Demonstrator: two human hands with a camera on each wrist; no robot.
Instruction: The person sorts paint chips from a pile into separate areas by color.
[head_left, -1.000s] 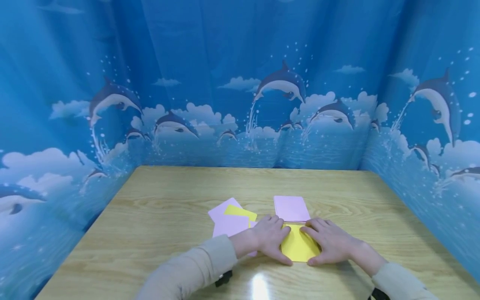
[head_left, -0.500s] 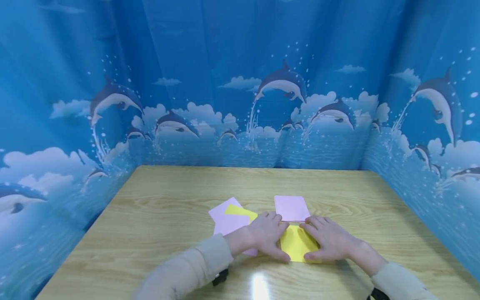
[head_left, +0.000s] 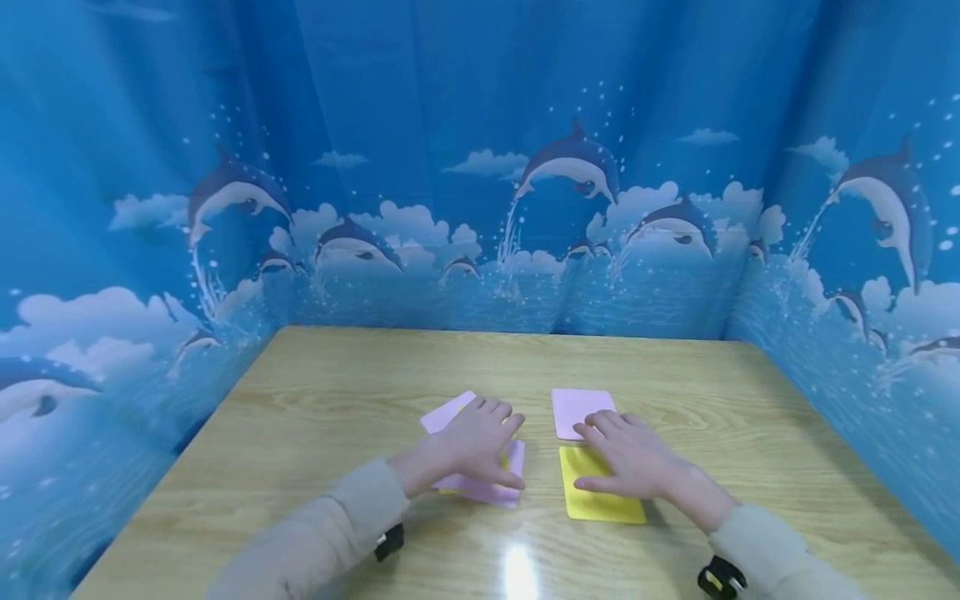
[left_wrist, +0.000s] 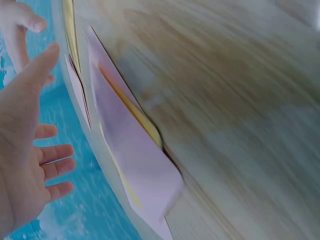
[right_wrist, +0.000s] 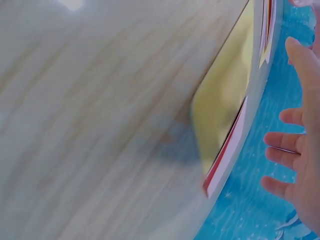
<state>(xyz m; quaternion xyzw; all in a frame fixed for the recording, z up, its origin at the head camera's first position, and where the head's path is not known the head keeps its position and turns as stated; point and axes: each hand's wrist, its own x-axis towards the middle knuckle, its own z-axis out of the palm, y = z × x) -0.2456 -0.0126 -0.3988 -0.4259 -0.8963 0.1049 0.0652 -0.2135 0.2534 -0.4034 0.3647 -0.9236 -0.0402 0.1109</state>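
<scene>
My left hand (head_left: 474,442) hovers with loosely spread fingers over a jumbled pile of pink and yellow square cards (head_left: 491,492). In the left wrist view nothing lies in that hand (left_wrist: 22,150), and the pile (left_wrist: 130,140) fans out below it. My right hand (head_left: 630,454) is held, fingers apart, over a yellow card stack (head_left: 603,505). Behind it lies a squared pink card stack (head_left: 573,408), partly covered by the fingertips. The right wrist view shows a gap between the hand (right_wrist: 305,145) and the yellow cards (right_wrist: 225,90).
A wooden table (head_left: 337,383) carries everything. Blue dolphin-print curtains (head_left: 420,167) close off the back and both sides. Light glares off the tabletop near the front. A black strap (head_left: 722,577) sits at the right wrist, and another (head_left: 389,542) at the left.
Both hands have let go of the yellow stack's edges. The left hand has moved left over the mixed pile; the right has lifted slightly and shifted left over the yellow cards.
</scene>
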